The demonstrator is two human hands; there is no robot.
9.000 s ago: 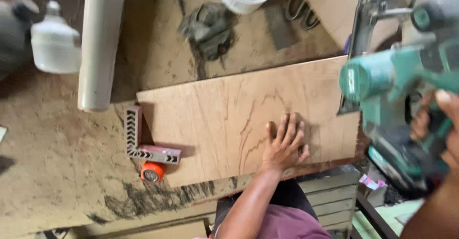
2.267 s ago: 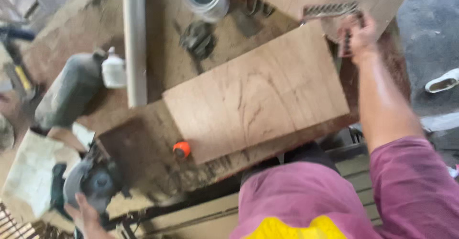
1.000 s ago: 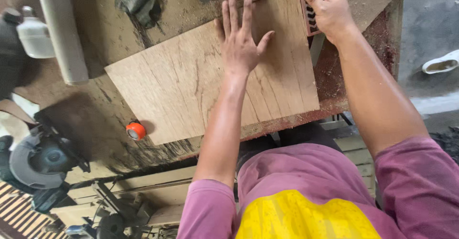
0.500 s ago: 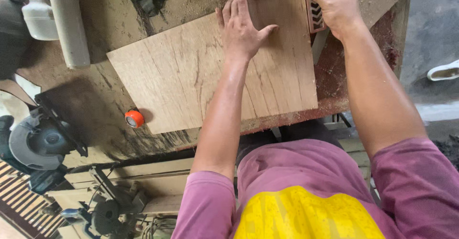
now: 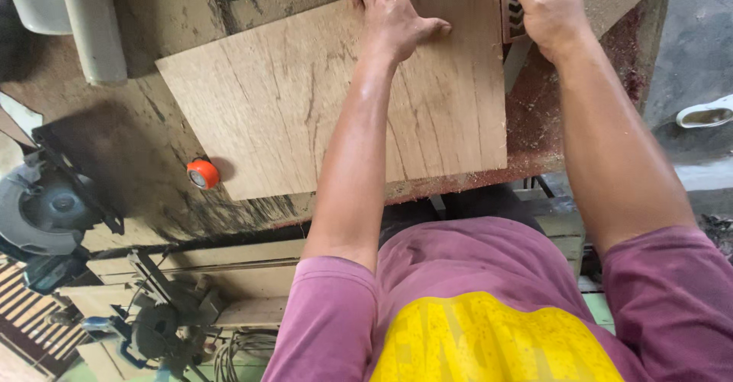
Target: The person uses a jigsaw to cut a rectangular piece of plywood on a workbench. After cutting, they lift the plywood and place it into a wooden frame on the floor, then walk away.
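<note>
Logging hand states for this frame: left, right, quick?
Left hand: open, flat on the plywood panel.
Right hand: closed on the metal square at the panel's edge.

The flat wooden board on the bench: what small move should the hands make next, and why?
Probably slide the metal square snug against the flat wooden board's right edge. The left hand already presses the board flat, and the right hand grips the square at that edge, so seating it seems the natural step.

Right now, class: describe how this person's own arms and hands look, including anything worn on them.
Both arms are bare from the upper arm down. The left hand and right hand wear no gloves, rings or watch. Short maroon sleeves cover the upper arms, part of a shirt with a yellow front panel.
</note>
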